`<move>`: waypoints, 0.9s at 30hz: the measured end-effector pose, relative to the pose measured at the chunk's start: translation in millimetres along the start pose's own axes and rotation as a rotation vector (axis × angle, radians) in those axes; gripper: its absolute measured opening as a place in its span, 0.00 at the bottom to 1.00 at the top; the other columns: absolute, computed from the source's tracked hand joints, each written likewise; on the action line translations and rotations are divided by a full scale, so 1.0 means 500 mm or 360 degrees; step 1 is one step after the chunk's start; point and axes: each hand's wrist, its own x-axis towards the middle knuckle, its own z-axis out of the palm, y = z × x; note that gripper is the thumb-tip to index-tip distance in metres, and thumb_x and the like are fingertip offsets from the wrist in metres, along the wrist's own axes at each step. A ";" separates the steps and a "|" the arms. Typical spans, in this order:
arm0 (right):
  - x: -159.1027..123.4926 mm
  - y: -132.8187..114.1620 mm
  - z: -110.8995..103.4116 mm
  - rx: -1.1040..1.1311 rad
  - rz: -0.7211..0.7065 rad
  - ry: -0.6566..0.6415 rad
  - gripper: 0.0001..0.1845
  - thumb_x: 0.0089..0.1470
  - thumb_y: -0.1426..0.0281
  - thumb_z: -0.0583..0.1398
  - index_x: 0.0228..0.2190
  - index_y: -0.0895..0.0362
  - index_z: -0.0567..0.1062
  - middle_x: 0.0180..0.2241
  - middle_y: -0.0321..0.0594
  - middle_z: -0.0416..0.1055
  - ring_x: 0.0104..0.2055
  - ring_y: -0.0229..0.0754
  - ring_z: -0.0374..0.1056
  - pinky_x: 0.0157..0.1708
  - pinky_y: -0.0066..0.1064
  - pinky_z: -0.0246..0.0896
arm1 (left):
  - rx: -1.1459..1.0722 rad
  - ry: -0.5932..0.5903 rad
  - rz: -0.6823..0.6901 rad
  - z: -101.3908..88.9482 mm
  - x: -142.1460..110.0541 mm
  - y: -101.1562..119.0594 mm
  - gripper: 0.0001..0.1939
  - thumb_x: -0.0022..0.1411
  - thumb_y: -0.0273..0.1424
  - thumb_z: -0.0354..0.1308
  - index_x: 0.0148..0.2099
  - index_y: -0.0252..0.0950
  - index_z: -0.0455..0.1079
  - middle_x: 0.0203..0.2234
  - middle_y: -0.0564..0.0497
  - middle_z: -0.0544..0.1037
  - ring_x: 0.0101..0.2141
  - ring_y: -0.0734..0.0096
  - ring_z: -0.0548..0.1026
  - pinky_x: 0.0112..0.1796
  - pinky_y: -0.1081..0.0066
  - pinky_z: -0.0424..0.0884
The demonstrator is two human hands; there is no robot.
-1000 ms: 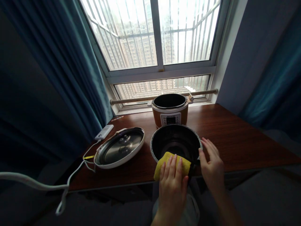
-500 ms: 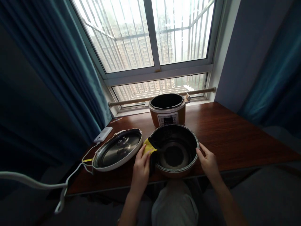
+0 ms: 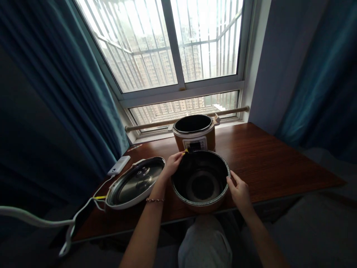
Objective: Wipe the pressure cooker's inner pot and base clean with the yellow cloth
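A dark inner pot (image 3: 205, 206) with a speckled rim sits at the front edge of the wooden table, its opening tipped toward me. My right hand (image 3: 238, 190) grips its right rim, thumb on the inside. At the far left of the rim, my left hand (image 3: 174, 163) is closed on a yellow and black cloth (image 3: 186, 150), most of which is hidden behind the fingers and rim. Just behind the pot stands the pressure cooker body (image 3: 180, 140), brown with a white top edge and a control panel.
Left of the pot, the cooker lid (image 3: 136, 182) lies with its metal inside facing up. A white power bank (image 3: 119, 166) with a white cable (image 3: 86, 204) is at the table's left side. A window (image 3: 181, 78) and blue curtains (image 3: 92, 93) are behind.
My left hand has moved the cloth from the pot's near-left rim to its far-left rim. The right hand still holds the right rim. The view has shifted slightly.
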 end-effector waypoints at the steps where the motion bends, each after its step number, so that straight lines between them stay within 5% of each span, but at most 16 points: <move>1: 0.000 0.000 0.001 0.0003 0.0004 0.0000 0.24 0.52 0.61 0.52 0.45 0.62 0.73 0.44 0.51 0.72 0.47 0.50 0.67 0.48 0.41 0.61 | -0.0035 0.0040 -0.0035 -0.005 -0.012 -0.004 0.18 0.56 0.42 0.52 0.39 0.34 0.74 0.39 0.46 0.78 0.41 0.60 0.74 0.43 0.65 0.68; 10: -0.002 0.004 0.002 -0.0063 0.0002 0.0109 0.23 0.51 0.60 0.54 0.43 0.62 0.74 0.38 0.50 0.72 0.41 0.48 0.68 0.44 0.40 0.62 | -0.0281 0.0517 -0.0413 -0.015 -0.176 -0.011 0.26 0.47 0.41 0.62 0.46 0.31 0.70 0.42 0.41 0.76 0.43 0.57 0.74 0.44 0.63 0.68; 13: 0.000 -0.005 -0.001 0.0062 0.0027 0.0033 0.22 0.52 0.61 0.53 0.43 0.61 0.74 0.38 0.48 0.73 0.39 0.46 0.69 0.41 0.37 0.64 | -0.0564 0.0688 -0.0624 -0.001 -0.197 0.001 0.34 0.39 0.34 0.67 0.50 0.30 0.65 0.43 0.39 0.74 0.42 0.58 0.75 0.45 0.62 0.69; 17: 0.018 -0.013 -0.021 0.0208 0.0091 -0.0014 0.21 0.50 0.62 0.55 0.40 0.62 0.75 0.39 0.49 0.74 0.40 0.47 0.69 0.42 0.38 0.64 | -0.0722 0.0820 -0.0678 0.025 -0.199 0.044 0.30 0.40 0.31 0.66 0.48 0.32 0.64 0.44 0.41 0.74 0.42 0.59 0.75 0.44 0.62 0.70; 22: 0.061 0.015 -0.102 0.0341 0.0224 0.0046 0.24 0.46 0.61 0.57 0.41 0.64 0.74 0.42 0.51 0.73 0.44 0.49 0.69 0.47 0.41 0.62 | -0.0867 0.0807 -0.0560 0.090 -0.187 0.122 0.25 0.42 0.31 0.65 0.44 0.34 0.63 0.44 0.42 0.73 0.44 0.58 0.74 0.44 0.62 0.70; 27: 0.119 0.073 -0.242 0.0288 0.0268 0.0199 0.25 0.45 0.61 0.59 0.43 0.62 0.73 0.46 0.49 0.71 0.49 0.50 0.66 0.52 0.44 0.57 | -0.1185 0.0634 -0.0530 0.201 -0.161 0.188 0.21 0.45 0.30 0.65 0.41 0.35 0.63 0.41 0.44 0.75 0.43 0.61 0.74 0.42 0.65 0.71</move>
